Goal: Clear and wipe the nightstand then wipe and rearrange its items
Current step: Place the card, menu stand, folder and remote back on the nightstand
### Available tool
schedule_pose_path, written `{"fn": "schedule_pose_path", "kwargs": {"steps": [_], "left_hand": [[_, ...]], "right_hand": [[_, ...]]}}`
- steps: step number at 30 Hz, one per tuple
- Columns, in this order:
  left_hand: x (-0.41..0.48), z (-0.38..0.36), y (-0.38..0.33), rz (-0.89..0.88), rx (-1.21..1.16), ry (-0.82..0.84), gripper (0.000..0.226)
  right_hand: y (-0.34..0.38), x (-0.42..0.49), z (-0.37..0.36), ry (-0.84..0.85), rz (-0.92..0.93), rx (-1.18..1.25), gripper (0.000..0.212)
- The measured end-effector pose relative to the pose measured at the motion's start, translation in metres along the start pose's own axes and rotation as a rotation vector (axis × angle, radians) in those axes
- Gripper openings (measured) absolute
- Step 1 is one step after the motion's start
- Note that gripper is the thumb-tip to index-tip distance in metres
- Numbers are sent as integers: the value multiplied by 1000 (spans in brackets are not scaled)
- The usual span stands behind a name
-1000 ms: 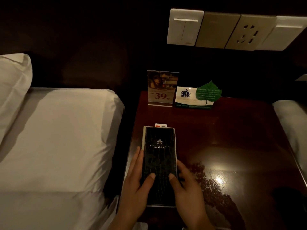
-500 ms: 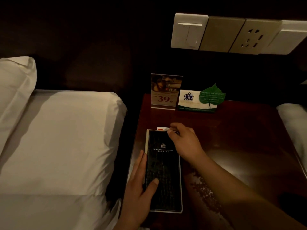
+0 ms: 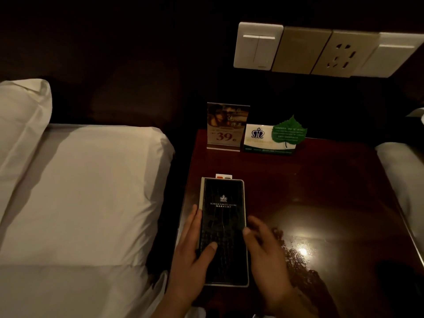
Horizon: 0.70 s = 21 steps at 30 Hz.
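The folder (image 3: pixel 223 230) lay flat on the left front part of the nightstand (image 3: pixel 321 191), its long side running away from the person and its left edge close to the nightstand's left rim. It was a tall, narrow, black book with a glossy, crocodile-like grain, a pale spine down its left side and a thin pale border showing at its near end. A small white crown crest and two lines of white lettering sat on the upper third of the cover. A white card (image 3: pixel 223 177) with an orange and a grey mark stuck out just past its far end.

The left hand (image 3: pixel 190 255) held the folder, fingers laid along the spine and thumb pressed on the cover. The right hand (image 3: pixel 263 251) was blurred, its fingers loosely spread, with one fingertip at the folder's right edge; it gripped nothing.

At the back of the nightstand stood a clear sign (image 3: pixel 226 127) printed "39" in red and, just beside it on the right, a white tent card (image 3: pixel 259 138) with a blue crest and a green leaf. A speckled patch (image 3: pixel 298 255) on the dark red top caught the light to the right of the right hand.

A white bed (image 3: pixel 80 191) with a pillow (image 3: pixel 20 115) lay to the left. A switch (image 3: pixel 258 45) and a socket (image 3: pixel 341 53) sat on the wall above.
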<state>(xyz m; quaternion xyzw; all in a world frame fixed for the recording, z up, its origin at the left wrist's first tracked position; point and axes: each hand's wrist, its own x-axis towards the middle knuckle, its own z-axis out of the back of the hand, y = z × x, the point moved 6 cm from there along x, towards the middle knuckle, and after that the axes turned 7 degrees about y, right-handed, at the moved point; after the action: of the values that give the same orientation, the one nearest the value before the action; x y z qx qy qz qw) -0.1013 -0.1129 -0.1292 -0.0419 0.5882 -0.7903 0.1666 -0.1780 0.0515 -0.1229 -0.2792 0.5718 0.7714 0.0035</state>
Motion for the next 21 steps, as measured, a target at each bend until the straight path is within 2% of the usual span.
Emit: {"fn": "schedule_pose_path", "kwargs": {"steps": [5,8,15,18,21], "left_hand": [[2,0,-1,39,-32,34,73],[3,-3,-1,46,14,60,77],[3,-5,2,46,31,95,78],[3,-2,3,87,-126,64,73],[0,7,0,206,-259,-18,65]], "right_hand": [[-1,-41,-22,-80,-25,-185,50],[1,-44,-21,-73,-69,-214,54],[-6,-37,-18,-11,-51,-169,50],[-5,-37,-13,16,-43,-127,44],[14,-37,-2,-20,-2,-235,38]]}}
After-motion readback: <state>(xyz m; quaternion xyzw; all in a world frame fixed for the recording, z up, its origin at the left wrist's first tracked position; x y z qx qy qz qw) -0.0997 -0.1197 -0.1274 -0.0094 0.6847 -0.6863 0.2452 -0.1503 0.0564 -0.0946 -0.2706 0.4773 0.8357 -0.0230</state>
